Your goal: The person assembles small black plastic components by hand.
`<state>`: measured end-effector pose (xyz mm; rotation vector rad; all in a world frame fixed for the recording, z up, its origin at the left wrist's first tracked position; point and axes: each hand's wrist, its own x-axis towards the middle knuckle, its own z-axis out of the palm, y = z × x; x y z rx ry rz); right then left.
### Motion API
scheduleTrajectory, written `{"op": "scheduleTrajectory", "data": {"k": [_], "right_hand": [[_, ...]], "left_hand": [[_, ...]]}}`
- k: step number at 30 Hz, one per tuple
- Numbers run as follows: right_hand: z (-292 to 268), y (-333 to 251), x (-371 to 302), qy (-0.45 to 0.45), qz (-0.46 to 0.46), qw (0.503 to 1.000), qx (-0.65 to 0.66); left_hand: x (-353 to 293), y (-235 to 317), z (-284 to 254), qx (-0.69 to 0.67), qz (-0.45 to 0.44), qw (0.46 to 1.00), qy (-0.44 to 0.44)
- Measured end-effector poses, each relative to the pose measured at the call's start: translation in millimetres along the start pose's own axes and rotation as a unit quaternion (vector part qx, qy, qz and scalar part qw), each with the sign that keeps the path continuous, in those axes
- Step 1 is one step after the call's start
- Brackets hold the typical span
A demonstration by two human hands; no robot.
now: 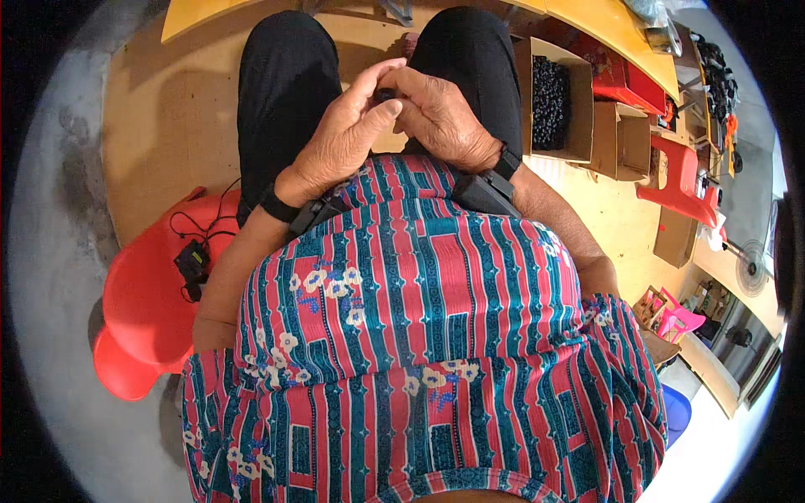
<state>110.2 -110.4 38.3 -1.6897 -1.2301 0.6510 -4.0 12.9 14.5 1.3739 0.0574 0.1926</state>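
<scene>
My left hand (345, 130) and my right hand (440, 113) meet above my lap, between my knees. A small black part (386, 95) shows between them, mostly covered by the fingers, so its exact kind is hidden. The left fingers and thumb are closed around it. My right fingers are curled over it from the other side, touching the left hand. Each wrist wears a black strap (281, 207) with a dark box-shaped device (486, 194).
An open cardboard box (581, 126) full of small black pieces (550, 101) stands beside my right knee. Further right are another carton (619, 138) and a red stool (677, 180). A yellow table (201, 17) lies ahead. A red chair (147, 293) with a black cabled device (193, 261) is at my left.
</scene>
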Motion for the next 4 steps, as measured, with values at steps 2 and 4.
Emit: {"op": "scheduleTrajectory", "data": {"k": [2,4], "right_hand": [[2.2,1.8,-1.2,0.006,-0.002,1.0,-0.002],[4.0,6.4,-1.3,0.026,-0.032,0.998,-0.042]], "left_hand": [[0.5,-1.0,-0.9,0.01,-0.003,1.0,-0.008],[0.7,-3.0,-1.6,0.02,-0.008,1.0,-0.017]]}}
